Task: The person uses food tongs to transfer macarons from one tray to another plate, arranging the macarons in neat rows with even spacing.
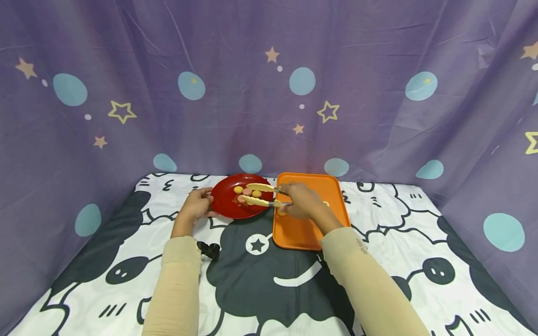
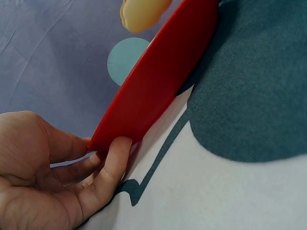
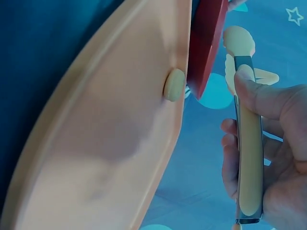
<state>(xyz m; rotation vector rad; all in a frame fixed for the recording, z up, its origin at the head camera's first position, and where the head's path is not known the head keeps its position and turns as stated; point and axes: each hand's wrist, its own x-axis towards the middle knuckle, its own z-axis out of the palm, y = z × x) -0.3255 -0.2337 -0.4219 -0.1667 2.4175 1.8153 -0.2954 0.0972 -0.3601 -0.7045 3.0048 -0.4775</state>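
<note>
My left hand (image 1: 195, 205) pinches the left rim of a red plate (image 1: 222, 203), thumb above and fingers below in the left wrist view. Several small round yellow and pink pieces (image 1: 247, 192) lie on this plate. In my right hand (image 1: 301, 200) I grip tongs (image 3: 249, 158) with cream scalloped tips and metal-edged arms. The tips are spread apart over the plate; I see nothing clearly pinched between them. Under the right hand is an orange tray (image 1: 296, 235), with a yellow round piece (image 3: 174, 85) near its edge.
The plate and tray stand side by side at the far edge of the table, on a black-and-white cartoon cloth (image 1: 269, 289). A purple curtain (image 1: 235, 116) hangs just behind them. A small black item (image 1: 208, 250) sits by my left cuff.
</note>
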